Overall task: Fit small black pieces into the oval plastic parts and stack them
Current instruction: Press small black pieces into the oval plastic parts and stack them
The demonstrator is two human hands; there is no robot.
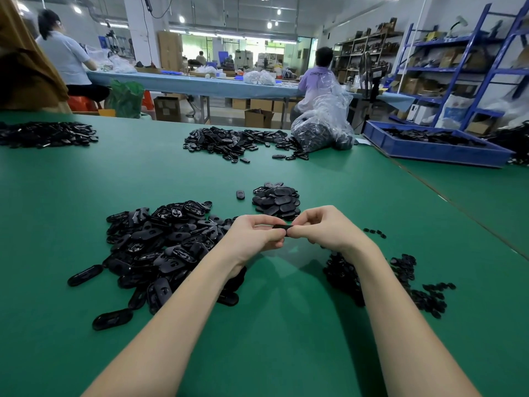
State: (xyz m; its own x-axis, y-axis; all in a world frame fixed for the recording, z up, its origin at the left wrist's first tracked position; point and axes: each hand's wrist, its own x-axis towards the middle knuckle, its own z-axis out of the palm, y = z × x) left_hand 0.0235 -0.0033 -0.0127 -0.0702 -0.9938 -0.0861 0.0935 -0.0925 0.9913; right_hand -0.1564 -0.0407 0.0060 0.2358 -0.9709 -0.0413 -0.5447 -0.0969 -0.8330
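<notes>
— What do I have closest to the lens?

— My two forearms over the green desk [274, 325]. My left hand [252, 236] and right hand [323, 227] meet, both pinching one black oval part [282, 227] between fingertips, held above the desk.

— And around them?

— A loose heap of oval parts [160, 247] lies left, a scatter of small black pieces [412, 285] right, and a neat stack of finished parts [276, 202] sits just beyond my hands.

— Farther back?

— More piles [234, 141], a clear plastic bag [323, 130], a blue crate [435, 146], and seated workers at another table.
</notes>
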